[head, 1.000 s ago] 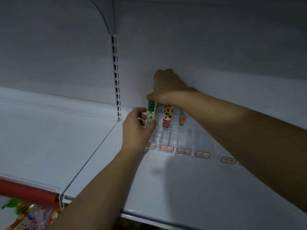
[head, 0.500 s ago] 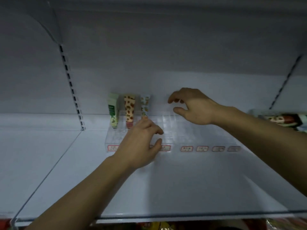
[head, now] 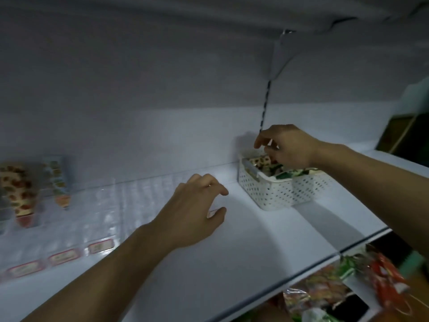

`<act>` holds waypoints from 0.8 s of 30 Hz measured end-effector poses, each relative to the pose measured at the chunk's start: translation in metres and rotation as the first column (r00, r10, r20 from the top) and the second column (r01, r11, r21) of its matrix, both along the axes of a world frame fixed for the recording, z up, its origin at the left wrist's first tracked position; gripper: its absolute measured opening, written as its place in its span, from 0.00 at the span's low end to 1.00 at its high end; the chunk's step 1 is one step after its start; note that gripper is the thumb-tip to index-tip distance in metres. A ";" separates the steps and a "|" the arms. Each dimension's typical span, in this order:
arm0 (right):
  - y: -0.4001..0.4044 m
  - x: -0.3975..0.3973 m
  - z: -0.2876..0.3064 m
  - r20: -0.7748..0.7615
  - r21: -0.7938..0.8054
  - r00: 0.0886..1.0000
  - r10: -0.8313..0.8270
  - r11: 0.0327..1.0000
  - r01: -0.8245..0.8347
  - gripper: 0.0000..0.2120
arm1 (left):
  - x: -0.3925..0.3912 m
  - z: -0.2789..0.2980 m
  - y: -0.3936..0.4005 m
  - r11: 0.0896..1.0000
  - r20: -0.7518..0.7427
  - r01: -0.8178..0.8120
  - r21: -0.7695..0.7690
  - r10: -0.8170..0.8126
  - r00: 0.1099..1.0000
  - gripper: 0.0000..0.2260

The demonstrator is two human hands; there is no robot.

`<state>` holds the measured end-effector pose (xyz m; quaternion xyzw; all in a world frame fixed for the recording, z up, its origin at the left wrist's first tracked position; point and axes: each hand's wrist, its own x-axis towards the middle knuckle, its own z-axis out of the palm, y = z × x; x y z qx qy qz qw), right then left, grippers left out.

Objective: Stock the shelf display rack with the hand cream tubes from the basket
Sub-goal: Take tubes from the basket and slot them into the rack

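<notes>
Hand cream tubes (head: 267, 164) lie piled in the basket (head: 278, 191) at shelf (head: 243, 240) rear. Right hand (head: 287, 145) hovers over them, fingers loosely curled, grasping nothing. Left hand (head: 195, 210) released, hovering near the display rack (head: 97, 205), probably ready to steady it.

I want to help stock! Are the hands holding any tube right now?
No. The left hand hovers empty over the shelf; the right hand reaches into the basket, gripping nothing visible.

2 hands (head: 195, 210), 1 basket (head: 278, 194), 2 upright tubes (head: 19, 194)
</notes>
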<state>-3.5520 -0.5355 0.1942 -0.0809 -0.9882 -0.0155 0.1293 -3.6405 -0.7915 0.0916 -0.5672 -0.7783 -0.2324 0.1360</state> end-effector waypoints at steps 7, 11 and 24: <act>0.041 0.016 -0.011 0.181 -0.110 0.983 -0.036 0.992 0.056 0.20 | 0.019 0.013 0.084 0.973 0.115 0.136 0.188 -0.159 0.981 0.17; 0.043 0.024 -0.005 0.337 -0.228 0.941 0.042 0.973 0.038 0.13 | 0.015 0.012 0.110 0.954 0.122 0.122 0.273 -0.160 0.980 0.13; 0.038 0.015 -0.007 -0.142 -0.554 0.986 0.086 0.819 -0.151 0.06 | -0.003 0.025 0.120 0.874 0.385 -0.131 0.468 -0.069 0.920 0.07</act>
